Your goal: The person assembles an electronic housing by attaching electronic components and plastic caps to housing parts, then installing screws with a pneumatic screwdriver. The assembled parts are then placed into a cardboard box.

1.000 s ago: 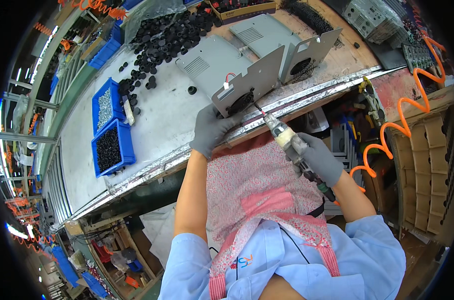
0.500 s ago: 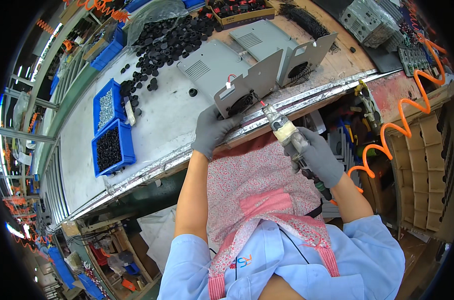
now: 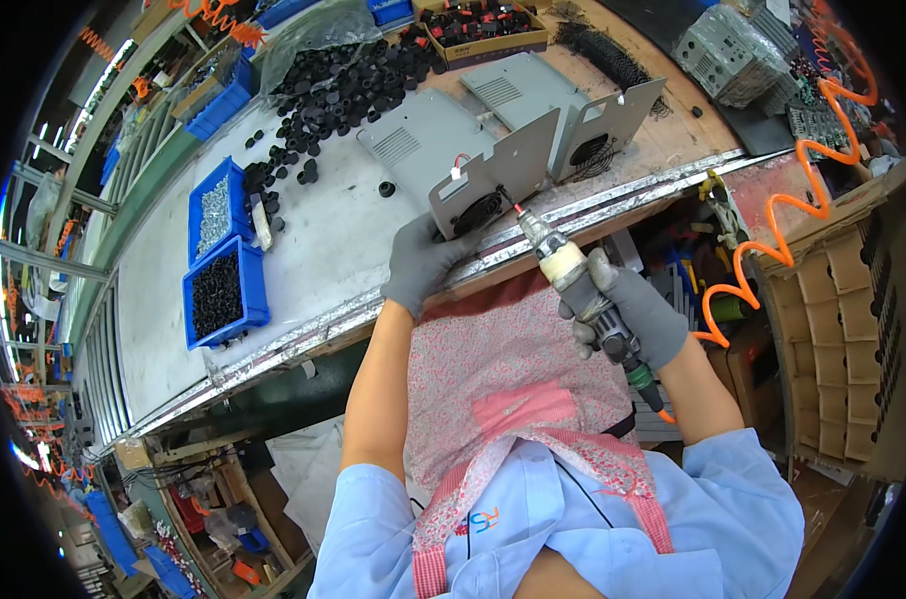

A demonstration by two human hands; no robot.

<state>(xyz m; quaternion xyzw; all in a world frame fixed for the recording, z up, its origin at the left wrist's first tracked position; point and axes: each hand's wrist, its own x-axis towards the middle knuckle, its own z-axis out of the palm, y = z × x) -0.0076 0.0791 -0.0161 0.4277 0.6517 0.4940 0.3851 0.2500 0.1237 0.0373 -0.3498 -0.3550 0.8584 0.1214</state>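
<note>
My left hand [image 3: 423, 268], in a grey glove, grips the near lower corner of a bent grey metal panel [image 3: 518, 165] at the table's edge. A black round fan [image 3: 480, 212] sits against the panel's upright face, beside my thumb. In my gloved right hand [image 3: 641, 317] is a pneumatic screwdriver [image 3: 565, 268], slanting up and to the left. Its bit points at the fan's right side; whether it touches a screw is too small to tell. A second bent grey panel [image 3: 623, 120], also with a fan [image 3: 591, 150], stands just to the right.
Two blue bins, one of silver screws [image 3: 214, 215] and one of small black parts [image 3: 217, 292], stand at left. Black caps [image 3: 323, 90] lie piled behind. An orange coiled hose [image 3: 772, 225] hangs at right, near a divided cardboard box [image 3: 822, 339].
The screwdriver's rear end has swung slightly down, and my right hand's fingers have loosened and shifted around its body. The orange hose has moved a little. My left hand stays on the panel.
</note>
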